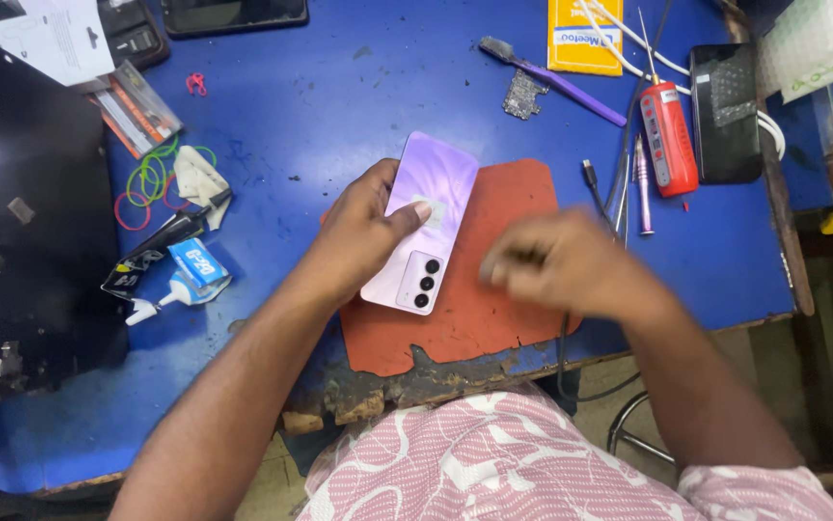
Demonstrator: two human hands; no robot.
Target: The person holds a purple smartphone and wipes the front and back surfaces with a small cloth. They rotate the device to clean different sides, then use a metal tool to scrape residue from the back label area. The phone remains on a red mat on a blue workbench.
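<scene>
A purple phone [423,220] lies back-up on a red-orange mat [493,309], its camera block toward me. My left hand [358,236] grips the phone's left edge, with the thumb pressed on a small pale sticker [430,212] at its middle. My right hand [556,262] hovers over the mat just right of the phone; it is motion-blurred, the fingers curled, and I cannot tell whether anything small is pinched in them.
On the blue table [310,106]: a purple toothbrush [551,79], a small circuit board [524,95], a red tool [669,140], a black device [725,111], a slim screwdriver [644,188], glue tubes [175,280], rubber bands [151,178]. A black panel [35,212] lies at left.
</scene>
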